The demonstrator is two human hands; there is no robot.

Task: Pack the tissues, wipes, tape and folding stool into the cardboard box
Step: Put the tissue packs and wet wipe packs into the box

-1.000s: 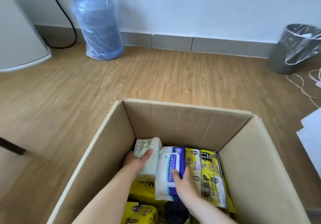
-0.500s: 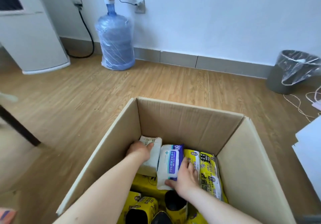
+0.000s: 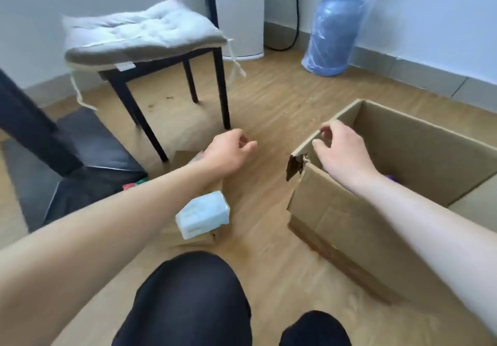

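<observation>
Open cardboard box and one tissue pack on the floor

The cardboard box is set on the wooden floor at the right, open-topped, its near-left corner torn at the rim; a purple scrap is glimpsed inside. A pale blue-white tissue pack is seen tilted to the left of the box, apart from it, on a low brown cardboard piece.
</observation>
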